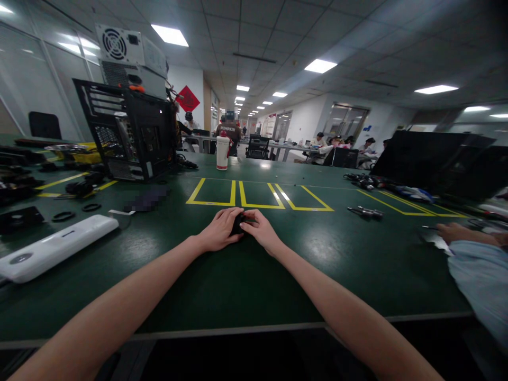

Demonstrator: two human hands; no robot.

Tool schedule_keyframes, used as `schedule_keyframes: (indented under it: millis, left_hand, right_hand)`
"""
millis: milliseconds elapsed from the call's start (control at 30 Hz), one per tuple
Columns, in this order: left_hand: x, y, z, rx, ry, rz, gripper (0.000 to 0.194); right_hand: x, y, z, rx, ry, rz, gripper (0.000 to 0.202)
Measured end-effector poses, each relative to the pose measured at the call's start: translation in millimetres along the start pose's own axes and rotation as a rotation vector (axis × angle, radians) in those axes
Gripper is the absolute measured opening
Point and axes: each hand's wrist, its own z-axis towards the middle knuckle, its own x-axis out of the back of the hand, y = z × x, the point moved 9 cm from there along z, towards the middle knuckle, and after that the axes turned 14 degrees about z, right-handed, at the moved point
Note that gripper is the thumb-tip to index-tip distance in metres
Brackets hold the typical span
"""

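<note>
A small black object [237, 226] is between my two hands, low over the green table; its kind is hard to make out because my fingers cover most of it. My left hand [219, 229] wraps round its left side, with the fingers over the top and the thumb along the near side. On the right, my right hand [259, 228] grips it with thumb and fingertips. Just beyond my hands, yellow tape outlines [211, 203] mark the table surface.
To the left lie a white elongated device [59, 246] and black rings [63, 216]. An open black computer case [130, 132] stands behind, near a white cup [223, 152]. Metal parts [365, 212] lie right of centre. A co-worker's hand [466, 233] rests at far right.
</note>
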Motion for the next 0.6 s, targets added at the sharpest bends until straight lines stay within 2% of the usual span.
schedule_keyframes:
  millis: [200, 467, 600]
  left_hand:
    - [0.8, 0.2, -0.5, -0.001, 0.002, -0.008, 0.063]
    - [0.0, 0.6, -0.1, -0.005, 0.007, 0.005, 0.062]
    - [-0.8, -0.3, 0.2, 0.004, 0.015, -0.001, 0.063]
  right_hand:
    - [-0.7, 8.3, 0.8, -0.084, -0.017, -0.015, 0.037]
    - [-4.3, -3.6, -2.7, 0.011, -0.036, 0.016, 0.023]
    - [-1.6, -0.4, -0.3, 0.008, -0.013, 0.010, 0.027]
